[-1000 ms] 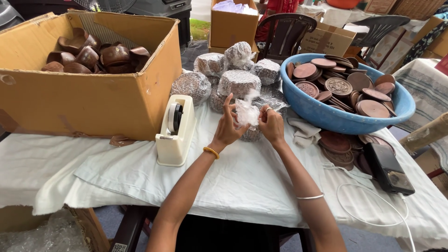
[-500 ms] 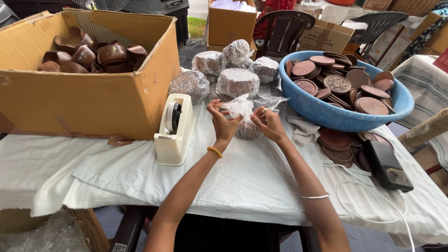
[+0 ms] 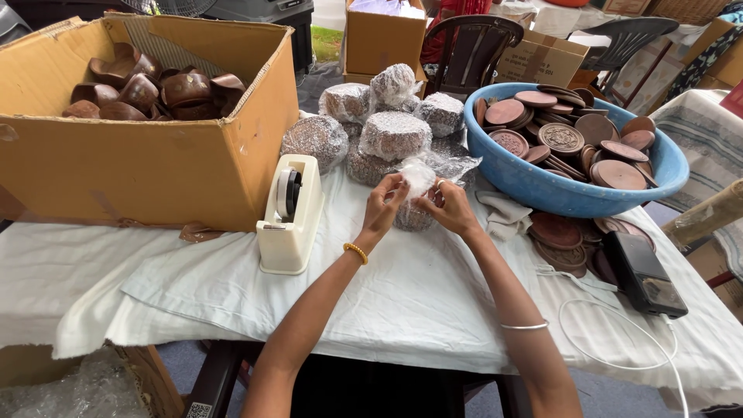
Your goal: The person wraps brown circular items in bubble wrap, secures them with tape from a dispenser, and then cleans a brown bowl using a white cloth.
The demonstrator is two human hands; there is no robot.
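On the white-clothed table (image 3: 402,294), between cardboard box (image 3: 155,155) of wooden bowls and blue basin (image 3: 565,193) of carved lids, beside tape dispenser (image 3: 290,217), left hand (image 3: 385,207) and right hand (image 3: 449,209) pinch bubble-wrapped bundle (image 3: 418,193), fingers closed on wrap.

Bare arms; beaded yellow bracelet (image 3: 356,252) left, thin silver bangle (image 3: 524,327) right.

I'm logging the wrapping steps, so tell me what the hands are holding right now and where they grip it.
Both hands, left and right, pinch the bubble wrap by its top edge, above a wrapped bundle.
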